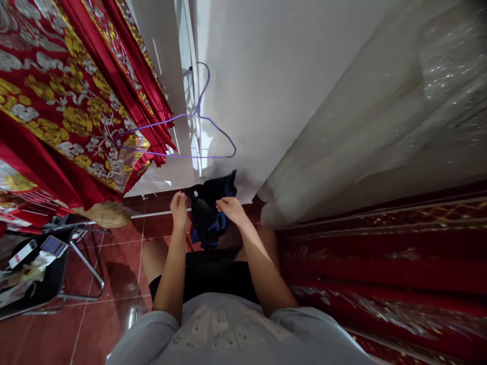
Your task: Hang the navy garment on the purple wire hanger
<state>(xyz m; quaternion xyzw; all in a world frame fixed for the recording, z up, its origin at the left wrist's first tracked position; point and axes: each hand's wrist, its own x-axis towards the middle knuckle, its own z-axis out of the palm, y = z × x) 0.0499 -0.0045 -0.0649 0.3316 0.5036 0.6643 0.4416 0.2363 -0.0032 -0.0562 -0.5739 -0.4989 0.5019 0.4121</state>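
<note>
A black and blue garment hangs bunched between my hands, above my lap and low in front of the white wall. My left hand pinches its upper left edge, near a small white patch that looks like a label. On the other side, my right hand has its fingers closed at the garment's right part. The cloth is folded over, so its exact kind does not show. Above both hands, a purple wire hanger hangs with no clothing on it.
Red cloths with gold and silver patterns hang at the left. A black chair there holds a phone and other small items. Plastic-covered pale fabric and red embroidered fabric crowd my right. Red tiles cover the floor.
</note>
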